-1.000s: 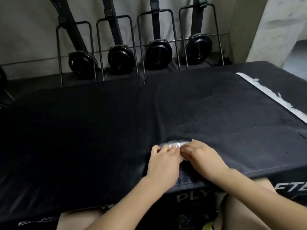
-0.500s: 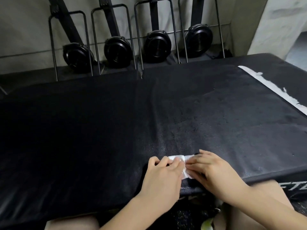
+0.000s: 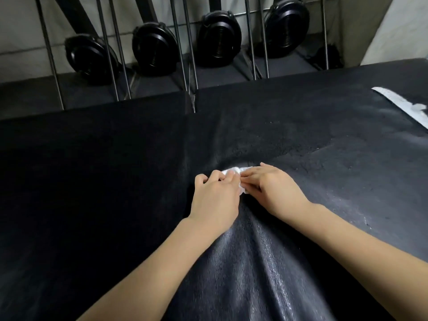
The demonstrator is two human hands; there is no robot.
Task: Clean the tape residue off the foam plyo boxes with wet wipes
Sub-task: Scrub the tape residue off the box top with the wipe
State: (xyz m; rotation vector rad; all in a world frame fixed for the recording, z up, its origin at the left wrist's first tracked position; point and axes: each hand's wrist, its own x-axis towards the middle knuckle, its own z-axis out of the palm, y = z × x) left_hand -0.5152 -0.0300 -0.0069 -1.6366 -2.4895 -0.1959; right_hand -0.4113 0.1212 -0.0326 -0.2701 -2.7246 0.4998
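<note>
Black foam plyo boxes [image 3: 115, 205] fill the view, their tops joined by a seam running away from me. A crumpled white wet wipe [image 3: 235, 171] lies on the right box just past the seam. My left hand [image 3: 214, 198] has its fingers curled over the wipe's left part. My right hand [image 3: 275, 188] presses its fingers on the wipe's right part. Most of the wipe is hidden under both hands. The cover wrinkles and shines wet below my hands. A white strip of tape residue [image 3: 403, 104] crosses the far right of the box.
Behind the boxes stands a row of black fan-wheel machines [image 3: 218, 39] with thin metal rails [image 3: 111, 56] against a pale wall. A light concrete pillar [image 3: 398, 26] rises at the back right.
Both hands have pushed the wipe forward, away from the box's near edge toward its middle. The view has tilted down and come closer.
</note>
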